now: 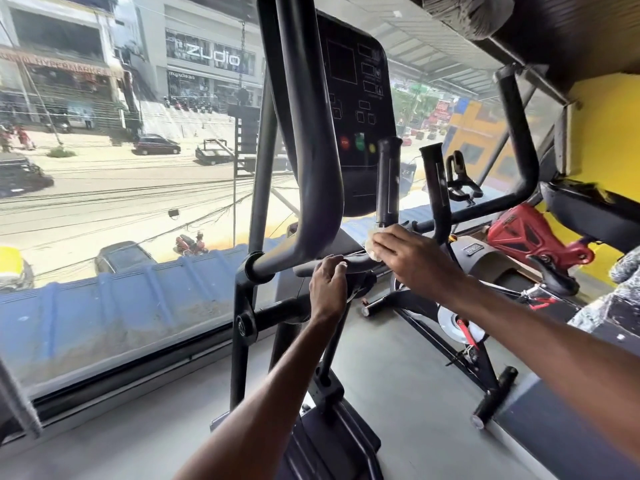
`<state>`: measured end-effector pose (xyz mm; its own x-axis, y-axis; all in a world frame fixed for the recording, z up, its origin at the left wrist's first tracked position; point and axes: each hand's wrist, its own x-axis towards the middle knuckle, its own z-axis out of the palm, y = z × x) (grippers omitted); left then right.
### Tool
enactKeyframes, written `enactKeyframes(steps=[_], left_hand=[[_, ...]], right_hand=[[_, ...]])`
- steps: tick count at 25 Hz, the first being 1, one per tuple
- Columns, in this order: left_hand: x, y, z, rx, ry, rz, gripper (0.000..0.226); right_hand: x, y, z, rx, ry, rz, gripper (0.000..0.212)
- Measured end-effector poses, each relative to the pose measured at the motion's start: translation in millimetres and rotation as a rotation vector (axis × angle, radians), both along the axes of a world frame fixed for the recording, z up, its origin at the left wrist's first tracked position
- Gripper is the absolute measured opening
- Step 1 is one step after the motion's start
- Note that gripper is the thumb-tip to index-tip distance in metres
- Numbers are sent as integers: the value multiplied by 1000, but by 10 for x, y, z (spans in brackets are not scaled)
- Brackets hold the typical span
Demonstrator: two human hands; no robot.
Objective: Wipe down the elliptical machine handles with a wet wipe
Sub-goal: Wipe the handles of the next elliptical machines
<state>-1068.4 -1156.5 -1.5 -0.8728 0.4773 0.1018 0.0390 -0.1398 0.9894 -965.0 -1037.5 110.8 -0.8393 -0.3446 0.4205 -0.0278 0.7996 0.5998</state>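
I see a big window (104,202) on the left. Outside are a Zudio storefront (213,58), a parked dark car (156,144) and a blue corrugated roof (121,299) just below the glass. Red spin bike (533,237) on the right, on the grey floor (398,375), with a yellow wall (609,109) behind. Probably a red scooter (192,244) on the street, too small to confirm.

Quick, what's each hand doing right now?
Left hand: grips the black horizontal elliptical bar.
Right hand: holds a crumpled white wet wipe against it.
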Motion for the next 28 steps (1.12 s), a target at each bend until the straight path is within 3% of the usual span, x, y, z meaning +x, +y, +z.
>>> enactKeyframes(steps=[6, 11, 14, 18, 24, 28], left_hand=[[16, -28, 98, -2, 34, -61, 50], [79, 72, 454, 22, 34, -98, 41], [118, 149, 657, 40, 61, -127, 44], [115, 209, 720, 56, 53, -120, 29], [53, 141, 558, 86, 45, -130, 24], [30, 31, 452, 73, 76, -121, 31]], right_hand=[[-100, -6, 341, -13, -29, -37, 40], [-372, 129, 748, -33, -92, -67, 25], [-638, 300, 1089, -38, -11, -90, 19], [-881, 393, 1350, -14, -10, -147, 21], [-410, 163, 748, -5, -144, -27, 21], [-194, 119, 268, -27, -86, -23, 30]])
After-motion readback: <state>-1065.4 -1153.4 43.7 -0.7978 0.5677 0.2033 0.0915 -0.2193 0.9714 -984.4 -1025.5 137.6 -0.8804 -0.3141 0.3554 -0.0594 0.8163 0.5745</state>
